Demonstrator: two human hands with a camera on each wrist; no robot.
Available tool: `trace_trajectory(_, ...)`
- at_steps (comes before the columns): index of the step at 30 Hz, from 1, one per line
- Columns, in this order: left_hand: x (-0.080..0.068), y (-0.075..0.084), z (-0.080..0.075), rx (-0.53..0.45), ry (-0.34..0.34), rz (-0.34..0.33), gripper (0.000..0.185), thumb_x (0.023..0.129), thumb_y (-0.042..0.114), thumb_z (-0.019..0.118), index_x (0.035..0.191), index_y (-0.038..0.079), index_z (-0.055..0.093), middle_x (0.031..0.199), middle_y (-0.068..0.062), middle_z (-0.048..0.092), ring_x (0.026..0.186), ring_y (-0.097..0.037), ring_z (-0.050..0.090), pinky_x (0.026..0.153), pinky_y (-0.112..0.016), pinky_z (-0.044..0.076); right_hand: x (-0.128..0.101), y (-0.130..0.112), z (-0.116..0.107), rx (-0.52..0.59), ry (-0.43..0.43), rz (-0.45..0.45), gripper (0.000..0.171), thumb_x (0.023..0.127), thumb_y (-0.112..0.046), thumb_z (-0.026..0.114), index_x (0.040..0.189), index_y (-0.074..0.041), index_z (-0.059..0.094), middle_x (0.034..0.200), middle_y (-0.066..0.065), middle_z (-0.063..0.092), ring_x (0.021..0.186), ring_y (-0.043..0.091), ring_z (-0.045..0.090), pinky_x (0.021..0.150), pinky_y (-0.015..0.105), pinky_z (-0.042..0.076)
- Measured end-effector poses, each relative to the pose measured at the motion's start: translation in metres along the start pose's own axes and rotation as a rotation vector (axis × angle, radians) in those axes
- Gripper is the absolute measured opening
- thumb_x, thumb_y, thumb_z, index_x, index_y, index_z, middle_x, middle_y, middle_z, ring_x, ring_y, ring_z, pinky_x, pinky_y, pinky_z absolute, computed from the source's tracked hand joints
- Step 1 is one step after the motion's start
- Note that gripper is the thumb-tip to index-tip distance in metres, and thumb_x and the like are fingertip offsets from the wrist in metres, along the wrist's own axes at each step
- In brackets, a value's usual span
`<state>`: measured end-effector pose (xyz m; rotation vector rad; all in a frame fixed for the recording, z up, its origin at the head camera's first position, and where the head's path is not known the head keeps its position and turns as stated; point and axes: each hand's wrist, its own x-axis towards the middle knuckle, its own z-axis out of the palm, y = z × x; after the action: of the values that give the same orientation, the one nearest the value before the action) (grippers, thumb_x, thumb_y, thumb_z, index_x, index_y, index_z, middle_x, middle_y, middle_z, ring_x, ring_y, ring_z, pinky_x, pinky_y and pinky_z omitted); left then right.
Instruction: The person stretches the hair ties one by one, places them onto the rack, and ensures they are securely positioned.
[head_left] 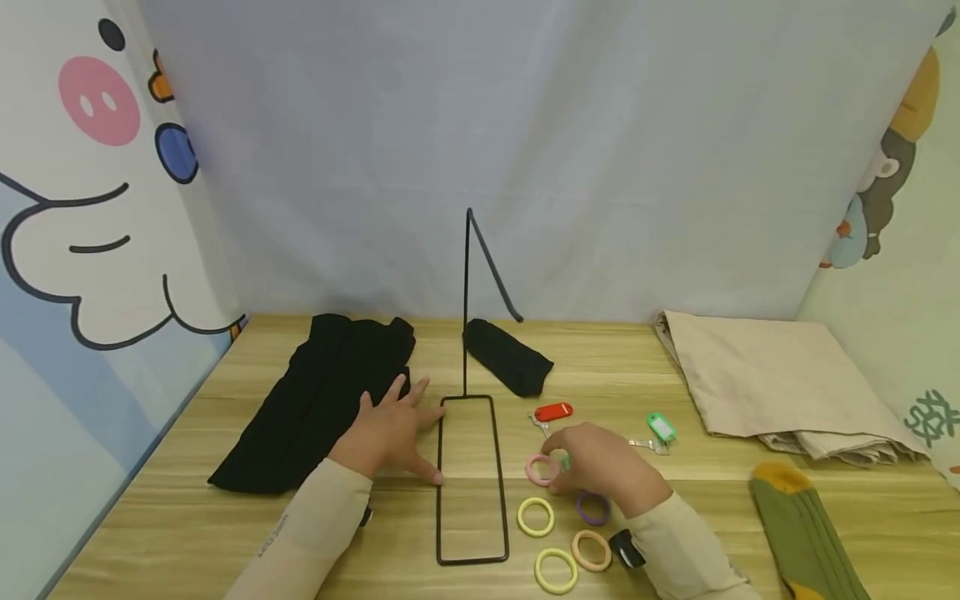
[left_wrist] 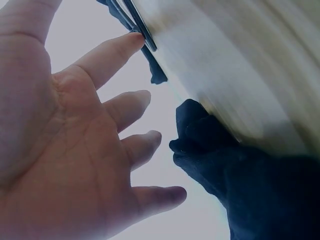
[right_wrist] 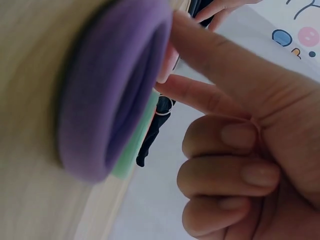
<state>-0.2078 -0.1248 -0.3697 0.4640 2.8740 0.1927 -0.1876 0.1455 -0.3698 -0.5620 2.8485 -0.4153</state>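
Just pink ring (head_left: 540, 469) pinched in right hand (head_left: 600, 467), left hand (head_left: 393, 433) apart

Bare tabletop (head_left: 187, 525) lies open at the front left and between the green tag (head_left: 662, 427) and the beige cloth (head_left: 780, 379). The upright wire stand (head_left: 467, 333) splits the middle, its base loop lying between the hands. Hair rings (head_left: 536, 516) crowd the front right, black cloth (head_left: 315, 400) the left, a green sock (head_left: 806, 533) the right edge.
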Motion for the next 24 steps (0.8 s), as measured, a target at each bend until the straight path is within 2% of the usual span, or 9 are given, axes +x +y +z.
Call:
trace_trajectory(8, 0.002, 0.0, 0.0, -0.013, -0.022, -0.014, 0.094, 0.057, 0.06, 0.078, 0.139, 0.027, 0.045, 0.156, -0.008, 0.013, 0.143, -0.038, 0.003, 0.101, -0.072, 0.012, 0.001, -0.002, 0.001, -0.003, 0.001, -0.027, 0.03, 0.066, -0.016, 0.082, 0.095, -0.014, 0.071, 0.103, 0.003, 0.069, 0.095, 0.023, 0.063, 0.082, 0.04, 0.05)
trace_trajectory(11, 0.002, -0.001, 0.001, -0.023, -0.018, -0.013, 0.094, 0.057, 0.059, 0.078, 0.138, 0.027, 0.045, 0.156, -0.008, 0.013, 0.143, -0.038, 0.003, 0.101, -0.073, 0.012, 0.0, -0.003, 0.0, -0.011, 0.003, -0.027, 0.026, 0.068, -0.016, 0.081, 0.091, -0.015, 0.071, 0.097, 0.002, 0.07, 0.087, 0.019, 0.062, 0.077, 0.038, 0.05)
trace_trajectory(15, 0.001, -0.001, 0.002, -0.021, -0.009, -0.008, 0.093, 0.057, 0.059, 0.078, 0.138, 0.027, 0.046, 0.156, -0.009, 0.014, 0.143, -0.038, 0.003, 0.1, -0.073, 0.012, 0.0, -0.004, 0.0, -0.021, 0.008, -0.032, 0.019, 0.07, -0.017, 0.08, 0.086, -0.014, 0.069, 0.086, -0.001, 0.067, 0.072, 0.013, 0.054, 0.067, 0.034, 0.046)
trace_trajectory(19, 0.001, 0.0, 0.001, -0.024, -0.004, -0.006, 0.093, 0.056, 0.059, 0.078, 0.138, 0.027, 0.046, 0.156, -0.009, 0.015, 0.143, -0.038, 0.004, 0.101, -0.073, 0.012, -0.001, -0.005, -0.002, -0.032, 0.022, -0.056, 0.014, 0.074, -0.02, 0.077, 0.081, -0.014, 0.066, 0.077, -0.003, 0.062, 0.064, 0.012, 0.047, 0.061, 0.031, 0.042)
trace_trajectory(24, -0.001, 0.001, -0.001, -0.028, -0.005, -0.009, 0.092, 0.057, 0.058, 0.079, 0.137, 0.026, 0.047, 0.156, -0.009, 0.015, 0.143, -0.037, 0.004, 0.101, -0.072, 0.012, -0.006, -0.007, -0.01, -0.045, 0.076, -0.129, 0.013, 0.078, -0.018, 0.074, 0.085, -0.013, 0.065, 0.07, -0.006, 0.053, 0.057, 0.009, 0.042, 0.052, 0.024, 0.037)
